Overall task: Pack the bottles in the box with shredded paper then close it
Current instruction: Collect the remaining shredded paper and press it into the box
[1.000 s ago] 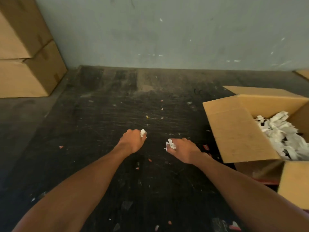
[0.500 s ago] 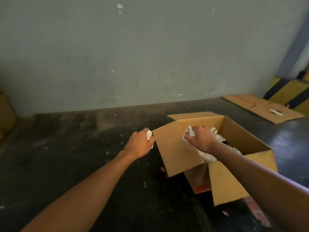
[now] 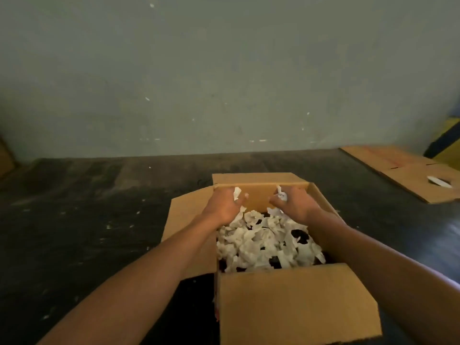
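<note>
An open cardboard box point(image 3: 293, 302) stands on the dark floor in front of me, its four flaps spread outward. White shredded paper point(image 3: 261, 242) fills it, and dark shapes, probably the bottles point(image 3: 300, 235), show through gaps. My left hand point(image 3: 222, 205) hovers over the box's far left part, closed on a small scrap of white paper. My right hand point(image 3: 292, 201) is over the far right part, also closed on a scrap of paper. Both hands are just above the paper fill, near the far flap.
A flattened sheet of cardboard point(image 3: 408, 170) lies on the floor at the right, by the wall. A yellow and black object point(image 3: 448, 140) stands at the far right edge. The grey wall point(image 3: 224, 70) runs behind the box. Dark floor point(image 3: 74, 220) stretches to the left.
Both hands picked paper scraps off the floor, then swung right to the box. The right hand got there first; now the left hand is over the box too.
</note>
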The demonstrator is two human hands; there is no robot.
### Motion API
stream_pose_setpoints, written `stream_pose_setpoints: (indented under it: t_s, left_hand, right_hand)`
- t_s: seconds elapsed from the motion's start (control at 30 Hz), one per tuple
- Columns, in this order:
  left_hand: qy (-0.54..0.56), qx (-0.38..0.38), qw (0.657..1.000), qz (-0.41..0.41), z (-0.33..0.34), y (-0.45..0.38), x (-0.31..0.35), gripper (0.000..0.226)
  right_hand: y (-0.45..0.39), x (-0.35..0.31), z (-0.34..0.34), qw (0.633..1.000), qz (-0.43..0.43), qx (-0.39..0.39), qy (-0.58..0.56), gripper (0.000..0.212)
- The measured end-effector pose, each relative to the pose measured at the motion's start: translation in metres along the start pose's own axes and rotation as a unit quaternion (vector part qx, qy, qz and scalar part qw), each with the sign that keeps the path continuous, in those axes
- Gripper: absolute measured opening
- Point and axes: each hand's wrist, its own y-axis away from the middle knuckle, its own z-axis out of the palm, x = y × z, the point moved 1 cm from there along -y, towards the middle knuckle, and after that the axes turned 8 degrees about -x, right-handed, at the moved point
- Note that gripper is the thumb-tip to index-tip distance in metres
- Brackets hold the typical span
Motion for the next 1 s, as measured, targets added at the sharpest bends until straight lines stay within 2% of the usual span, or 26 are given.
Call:
stream_pose_setpoints:
  t_s: [0.07,0.1,0.17,0.2,0.3,0.4,0.5,0.53,0.6,0.7,0.8,0.87,1.0]
  left_hand:
    - [0.005,0.003,0.998,-0.064,0.018,-0.012,0.015,0.076]
    - [0.004,0.005,0.995,-0.098,0.025,-0.015,0.022,0.09]
    - [0.003,-0.016,0.987,-0.163,0.035,-0.02,0.032,0.098]
    - [0.007,-0.035,0.981,-0.188,0.04,-0.021,0.037,0.093]
    - [0.091,-0.08,0.966,-0.229,0.054,-0.024,0.042,0.071]
    - [0.19,-0.125,0.945,-0.236,0.063,-0.027,0.036,0.069]
    - [0.265,-0.125,0.926,-0.239,0.071,-0.025,0.037,0.068]
    - [0.277,-0.114,0.923,-0.24,0.073,-0.024,0.039,0.061]
    - [0.282,-0.101,0.927,-0.228,0.077,-0.023,0.04,0.046]
    - [0.273,-0.126,0.932,-0.205,0.079,-0.014,0.044,0.057]
    - [0.255,-0.122,0.938,-0.203,0.088,-0.006,0.04,0.06]
    - [0.238,-0.112,0.943,-0.206,0.095,-0.002,0.037,0.063]
    - [0.221,-0.155,0.939,-0.213,0.1,0.008,0.045,0.076]
  right_hand:
    - [-0.012,0.022,0.006,0.997,-0.052,-0.053,-0.03,0.036]
    - [-0.016,0.03,0.007,0.995,-0.053,-0.076,-0.04,0.052]
    - [-0.022,0.042,0.009,0.987,-0.014,-0.139,-0.077,0.091]
    - [-0.024,0.046,0.01,0.978,0.008,-0.178,-0.104,0.094]
    - [-0.033,0.061,0.018,0.958,0.008,-0.246,-0.15,0.08]
    - [-0.039,0.07,0.016,0.952,0.012,-0.248,-0.18,0.053]
    - [-0.041,0.071,0.006,0.937,0.026,-0.262,-0.228,0.038]
    - [-0.04,0.072,0.004,0.933,0.025,-0.254,-0.252,0.037]
    - [-0.038,0.073,0.003,0.932,0.027,-0.215,-0.29,0.054]
    - [-0.029,0.072,0.007,0.945,0.017,-0.16,-0.285,0.063]
    - [-0.017,0.069,0.007,0.969,-0.02,-0.146,-0.201,0.072]
    - [-0.009,0.068,0.006,0.977,-0.041,-0.143,-0.153,0.069]
    - [0.004,0.072,0.012,0.98,-0.053,-0.18,-0.068,0.062]
